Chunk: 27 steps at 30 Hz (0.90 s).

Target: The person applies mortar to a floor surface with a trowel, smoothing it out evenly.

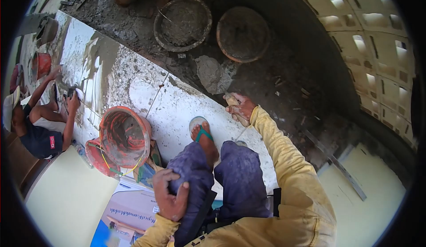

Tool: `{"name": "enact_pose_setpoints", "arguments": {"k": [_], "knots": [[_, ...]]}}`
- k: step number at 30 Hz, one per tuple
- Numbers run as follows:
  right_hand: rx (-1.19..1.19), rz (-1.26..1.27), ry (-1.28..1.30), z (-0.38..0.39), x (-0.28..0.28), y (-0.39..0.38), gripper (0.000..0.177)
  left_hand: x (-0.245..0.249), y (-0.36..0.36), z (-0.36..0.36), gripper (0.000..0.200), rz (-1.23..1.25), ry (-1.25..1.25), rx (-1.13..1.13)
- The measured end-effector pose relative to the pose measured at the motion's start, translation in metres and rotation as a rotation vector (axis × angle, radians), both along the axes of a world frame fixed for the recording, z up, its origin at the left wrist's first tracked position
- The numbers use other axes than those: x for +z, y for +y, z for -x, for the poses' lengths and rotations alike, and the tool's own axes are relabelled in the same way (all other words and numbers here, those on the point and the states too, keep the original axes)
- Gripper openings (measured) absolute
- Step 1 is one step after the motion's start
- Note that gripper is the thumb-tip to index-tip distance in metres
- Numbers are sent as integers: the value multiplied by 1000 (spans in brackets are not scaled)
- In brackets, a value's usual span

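Observation:
My right hand (242, 108) is closed around the worn wooden handle of a trowel, above the edge of the white tiles. Just beyond that hand, the mortar-covered blade (209, 74) points toward the dirt floor; its outline is hard to separate from the grey mortar around it. My left hand (171, 194) rests on my left knee (191, 167), thumb and fingers apart, holding nothing. Left of my knee stands an orange bucket (148, 134) with mortar smeared inside. Two round tubs (243, 34) of dark mortar sit on the dirt ahead.
Mortar-splashed white tiles (133, 83) lie under my sandalled foot (205, 138). At the left sits a co-worker (44, 127) with a dark object in one hand, near a red bucket (42, 65). A printed cardboard box (128, 207) is beside me. A metal bar (341, 169) lies right.

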State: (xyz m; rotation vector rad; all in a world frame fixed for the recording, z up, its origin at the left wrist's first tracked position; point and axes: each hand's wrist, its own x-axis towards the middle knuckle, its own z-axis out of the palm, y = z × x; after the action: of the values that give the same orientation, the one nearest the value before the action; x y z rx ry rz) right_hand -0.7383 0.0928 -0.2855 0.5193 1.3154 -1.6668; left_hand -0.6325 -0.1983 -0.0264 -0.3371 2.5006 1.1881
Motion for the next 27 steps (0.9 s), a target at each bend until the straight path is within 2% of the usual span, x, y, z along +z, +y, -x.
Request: {"name": "enact_pose_setpoints", "arguments": {"k": [2,3,4,5,6,7,8,9,11,14,17,18,22,25,27], "knots": [[19,-61,45,-11,28,0,68,11,0,-5,27,4,-44,-21],[70,-162,167,-34,4,3,72,15,4,-9,27,-17,-71,-48],[23,-78,65,-24,56,-4,75,20,6,-15,26,-27,-81,-55],[71,-87,20,-26,75,-8,78,26,8,-22,25,-44,-119,-68],[-22,-59,22,-25,101,-17,77,31,7,-24,25,-51,-159,-77],[-6,-51,68,-26,113,-23,74,34,8,-28,25,-43,-181,-81],[-103,91,-1,-35,121,-30,70,39,9,-32,24,-39,-202,-106],[-80,134,-12,-33,140,-34,61,41,11,-38,25,-44,-228,-115],[-156,243,-68,-53,142,-45,59,44,9,-48,25,-30,-270,-125],[-69,245,-25,-66,152,-69,62,47,7,-57,26,15,-335,-159],[-52,102,-25,-99,146,-94,67,49,8,-68,26,95,-349,-217],[-58,288,-145,-86,170,-78,68,50,9,-69,27,109,-363,-227],[2,232,-174,-114,169,-64,71,47,15,-77,30,135,-370,-277],[18,142,-82,-146,162,-41,70,42,26,-94,33,127,-333,-367],[-30,123,-80,-167,159,-16,71,39,33,-104,34,127,-341,-388]]}}
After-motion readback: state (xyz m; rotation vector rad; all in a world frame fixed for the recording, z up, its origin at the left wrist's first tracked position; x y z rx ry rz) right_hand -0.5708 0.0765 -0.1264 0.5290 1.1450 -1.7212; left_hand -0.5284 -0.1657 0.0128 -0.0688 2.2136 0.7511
